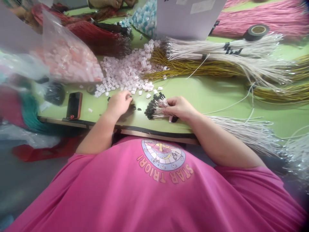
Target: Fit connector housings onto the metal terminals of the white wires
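Note:
My right hand (180,108) is wrapped round a bundle of white wires (161,107). Small black connector housings (151,108) crowd the wire ends on the bundle's left side, and the wires trail off to the right past my forearm. My left hand (120,102) hovers low over the table to the left of the bundle, its fingers curled together. Whatever its fingertips may pinch is too small to make out. Between the two hands lies a small loose black piece (139,109), and more dark bits sit beside and under my left hand.
Loose white connector housings (130,69) are heaped beyond my hands. A phone (74,105) and a clear bag of pinkish parts (72,61) are at the left. Wire bundles in white (200,48), yellow (183,68) and pink (263,17), plus black tape (256,31), occupy the right.

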A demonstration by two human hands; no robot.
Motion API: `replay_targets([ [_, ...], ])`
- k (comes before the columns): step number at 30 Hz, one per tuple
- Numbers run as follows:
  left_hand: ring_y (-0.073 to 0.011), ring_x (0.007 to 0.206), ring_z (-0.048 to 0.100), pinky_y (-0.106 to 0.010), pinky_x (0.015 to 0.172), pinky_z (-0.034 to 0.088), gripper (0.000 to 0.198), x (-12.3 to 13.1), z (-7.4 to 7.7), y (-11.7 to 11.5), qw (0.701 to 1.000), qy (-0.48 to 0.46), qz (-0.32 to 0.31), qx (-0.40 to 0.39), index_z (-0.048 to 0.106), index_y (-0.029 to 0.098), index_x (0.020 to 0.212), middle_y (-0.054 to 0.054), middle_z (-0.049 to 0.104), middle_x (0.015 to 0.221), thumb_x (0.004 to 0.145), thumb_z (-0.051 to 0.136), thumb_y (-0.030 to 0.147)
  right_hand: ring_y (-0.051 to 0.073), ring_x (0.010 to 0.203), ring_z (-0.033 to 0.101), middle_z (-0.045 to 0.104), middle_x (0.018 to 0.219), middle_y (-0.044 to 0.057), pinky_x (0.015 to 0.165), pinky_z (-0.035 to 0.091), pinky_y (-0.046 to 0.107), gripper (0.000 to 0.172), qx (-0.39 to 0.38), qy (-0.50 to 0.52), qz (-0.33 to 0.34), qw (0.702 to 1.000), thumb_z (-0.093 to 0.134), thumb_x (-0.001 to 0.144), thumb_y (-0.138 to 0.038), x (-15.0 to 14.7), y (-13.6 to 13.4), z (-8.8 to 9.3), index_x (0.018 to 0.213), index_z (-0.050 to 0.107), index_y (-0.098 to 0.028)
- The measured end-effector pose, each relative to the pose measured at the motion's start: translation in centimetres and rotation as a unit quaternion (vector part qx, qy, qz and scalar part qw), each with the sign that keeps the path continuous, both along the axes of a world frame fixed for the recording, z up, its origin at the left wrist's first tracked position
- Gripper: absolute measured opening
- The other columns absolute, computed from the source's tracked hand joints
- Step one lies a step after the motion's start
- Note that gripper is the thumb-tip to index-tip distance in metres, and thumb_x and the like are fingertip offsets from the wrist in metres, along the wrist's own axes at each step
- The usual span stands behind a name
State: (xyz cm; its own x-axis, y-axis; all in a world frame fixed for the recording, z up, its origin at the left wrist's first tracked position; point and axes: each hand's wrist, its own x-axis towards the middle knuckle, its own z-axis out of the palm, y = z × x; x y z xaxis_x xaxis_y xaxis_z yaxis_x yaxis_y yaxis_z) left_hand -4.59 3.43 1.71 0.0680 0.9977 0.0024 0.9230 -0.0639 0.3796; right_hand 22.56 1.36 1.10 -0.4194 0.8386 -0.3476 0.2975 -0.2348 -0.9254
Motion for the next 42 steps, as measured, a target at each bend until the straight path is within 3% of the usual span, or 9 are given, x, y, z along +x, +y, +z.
replay_targets([
  [2,-0.0183,0.077,0.055,-0.039,0.080,0.041,0.017,-1.5,-0.5,1.4,0.998,0.014,0.042,-0.034,0.063,0.014,0.089,-0.007,0.063,0.083,0.080,0.064,0.028,0.011,0.046,0.053,0.060,0.063,-0.001,0.037,0.043,0.022,0.019,0.004,-0.006,-0.004,1.000,0.065,0.066,-0.029,-0.1,0.0,0.0,0.080,0.065,-0.016],
  [7,-0.0131,0.071,0.046,-0.036,0.079,0.038,0.013,-2.4,-1.9,2.8,0.995,0.008,0.016,-0.103,0.062,0.012,0.083,-0.005,0.060,0.082,0.080,0.063,0.025,0.010,0.044,0.052,0.052,0.055,-0.003,0.036,0.041,0.021,0.005,0.030,-0.033,-0.010,0.999,0.056,0.065,-0.021,-0.6,-0.2,0.4,0.067,0.056,-0.017],
  [12,-0.0144,0.072,0.048,-0.035,0.076,0.038,0.006,-1.9,-0.8,2.2,0.998,0.024,0.005,-0.062,0.061,0.014,0.081,-0.004,0.058,0.083,0.082,0.058,0.019,0.009,0.042,0.049,0.048,0.053,-0.003,0.035,0.037,0.019,0.006,0.042,-0.049,-0.013,0.998,0.051,0.065,-0.021,-0.8,-0.3,0.7,0.061,0.052,-0.017],
  [16,-0.0164,0.078,0.056,-0.034,0.076,0.042,0.010,-0.1,0.9,0.0,0.998,-0.051,0.001,0.021,0.061,0.018,0.089,-0.003,0.062,0.083,0.086,0.052,0.022,0.008,0.042,0.048,0.048,0.052,-0.003,0.037,0.038,0.019,0.010,0.049,-0.039,-0.012,0.998,0.051,0.066,-0.023,-0.8,-0.4,0.8,0.059,0.053,-0.016],
  [19,-0.0147,0.077,0.061,-0.030,0.075,0.047,0.014,2.6,1.2,-2.4,0.984,-0.162,-0.065,-0.045,0.062,0.019,0.092,-0.002,0.067,0.086,0.085,0.054,0.027,0.009,0.041,0.049,0.048,0.051,-0.004,0.035,0.037,0.019,0.011,0.044,-0.044,-0.002,0.998,0.054,0.067,-0.026,-0.7,-0.4,0.7,0.062,0.056,-0.016],
  [23,-0.0155,0.081,0.064,-0.029,0.077,0.050,0.016,5.9,0.4,-4.3,0.934,-0.300,-0.138,-0.136,0.064,0.018,0.093,-0.003,0.069,0.091,0.083,0.055,0.027,0.011,0.039,0.052,0.052,0.054,-0.003,0.033,0.038,0.021,0.008,0.029,-0.040,0.000,0.999,0.056,0.065,-0.024,-0.6,-0.3,0.6,0.067,0.058,-0.017],
  [25,-0.0157,0.081,0.064,-0.029,0.078,0.051,0.015,6.9,-0.2,-4.5,0.929,-0.313,-0.142,-0.139,0.064,0.018,0.093,-0.003,0.070,0.090,0.083,0.055,0.025,0.011,0.040,0.053,0.056,0.056,-0.002,0.033,0.039,0.021,0.008,0.020,-0.036,-0.009,0.999,0.057,0.063,-0.022,-0.5,-0.2,0.6,0.069,0.059,-0.016],
  [33,-0.0199,0.091,0.062,-0.034,0.084,0.048,0.017,8.3,-1.1,-3.8,0.957,-0.246,-0.151,-0.044,0.067,0.018,0.093,-0.006,0.067,0.096,0.085,0.052,0.019,0.014,0.036,0.054,0.055,0.052,-0.002,0.031,0.037,0.021,0.010,0.034,-0.062,-0.043,0.997,0.058,0.064,-0.020,-0.6,-0.3,1.1,0.074,0.054,-0.018],
  [42,-0.0173,0.085,0.065,-0.032,0.082,0.051,0.016,8.2,-1.2,-3.2,0.925,-0.354,-0.080,-0.115,0.068,0.017,0.093,-0.005,0.071,0.093,0.079,0.061,0.022,0.012,0.039,0.053,0.055,0.056,-0.004,0.033,0.039,0.022,0.017,0.025,-0.018,-0.030,0.999,0.056,0.062,-0.016,-0.3,-0.1,0.3,0.079,0.057,-0.018],
])
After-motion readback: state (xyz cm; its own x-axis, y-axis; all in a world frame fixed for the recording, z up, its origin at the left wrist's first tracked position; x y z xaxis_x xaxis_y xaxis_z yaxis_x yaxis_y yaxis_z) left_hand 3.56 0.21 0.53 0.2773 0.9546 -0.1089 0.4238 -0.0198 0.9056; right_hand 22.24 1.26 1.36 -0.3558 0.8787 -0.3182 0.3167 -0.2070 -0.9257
